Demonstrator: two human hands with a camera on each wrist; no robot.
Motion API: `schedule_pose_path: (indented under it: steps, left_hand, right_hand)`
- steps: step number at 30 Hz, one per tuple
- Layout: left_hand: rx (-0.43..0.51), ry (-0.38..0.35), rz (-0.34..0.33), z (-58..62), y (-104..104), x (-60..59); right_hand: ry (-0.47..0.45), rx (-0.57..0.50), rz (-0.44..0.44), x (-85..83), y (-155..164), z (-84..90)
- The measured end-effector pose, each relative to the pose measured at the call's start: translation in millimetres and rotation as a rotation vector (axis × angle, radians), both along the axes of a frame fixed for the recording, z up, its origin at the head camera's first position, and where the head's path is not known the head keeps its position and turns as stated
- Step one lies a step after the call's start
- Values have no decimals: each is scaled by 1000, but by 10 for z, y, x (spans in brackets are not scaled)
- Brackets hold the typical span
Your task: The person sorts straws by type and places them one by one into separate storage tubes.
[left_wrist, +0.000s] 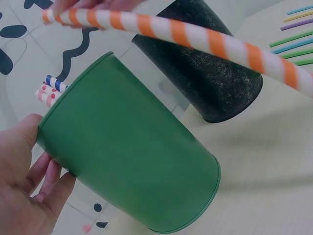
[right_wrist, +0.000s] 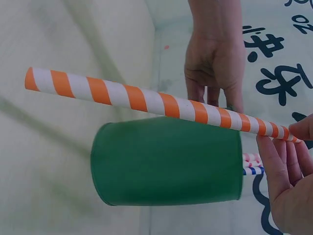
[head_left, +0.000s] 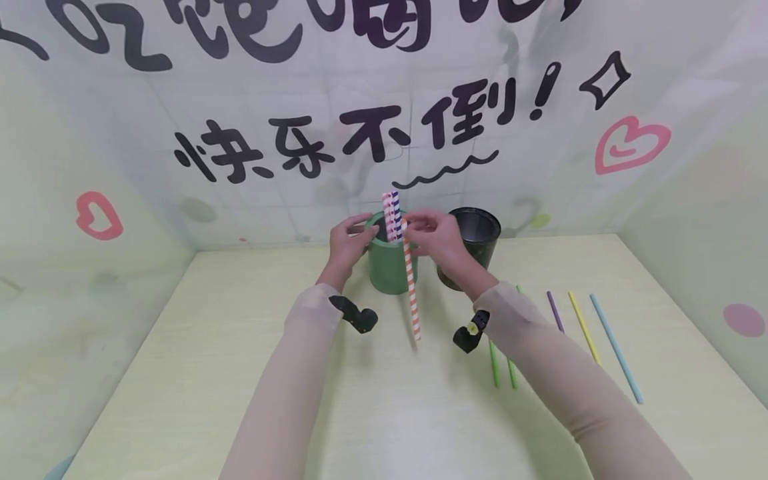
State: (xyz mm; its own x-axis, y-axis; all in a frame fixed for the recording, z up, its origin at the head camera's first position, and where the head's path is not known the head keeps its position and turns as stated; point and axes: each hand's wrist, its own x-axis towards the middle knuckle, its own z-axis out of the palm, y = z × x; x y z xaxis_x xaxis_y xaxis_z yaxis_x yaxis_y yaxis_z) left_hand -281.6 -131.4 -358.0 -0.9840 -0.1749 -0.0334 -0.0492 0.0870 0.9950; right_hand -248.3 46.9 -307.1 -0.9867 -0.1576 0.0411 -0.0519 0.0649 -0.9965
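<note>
Here the right hand pinches the orange-and-white striped paper straw at its top, hanging beside the green plastic cup, which the left hand's relaxed fingers touch at the rim, apparently steadying it.

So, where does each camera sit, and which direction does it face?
Head: worn on the head, looks forward and down at the green cup, black cup, both sleeves, left hand and right hand.
Left wrist: looks past the left palm at both cups.
Right wrist: looks across the right hand's fingers at the green cup.
All views share the orange-striped straw.
</note>
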Motion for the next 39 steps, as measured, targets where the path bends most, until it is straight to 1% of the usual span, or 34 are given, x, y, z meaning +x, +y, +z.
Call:
schedule_pose_path:
  steps: [8, 13, 20, 28, 31, 34, 39]
  left_hand:
    - [-7, 9, -6, 0, -9, -8]
    - [-5, 3, 0, 22, -17, 9]
    - [1, -7, -8, 25, -4, 14]
    - [1, -9, -7, 25, -9, 20]
    - [2, -13, -7, 27, -16, 16]
    - [1, -15, -8, 27, -13, 8]
    - [-4, -18, -9, 27, 8, 5]
  right_hand:
    - [90, -13, -53, -210, 90, 381]
    - [128, -52, -73, -332, 125, 585]
    - [172, -48, -136, -510, 150, 808]
    - [203, -81, -173, -615, 66, 1050]
    - [215, -87, -190, -648, 32, 1121]
    - [212, -83, -207, -675, 6, 1148]
    - [196, -68, -204, -685, -4, 1073]
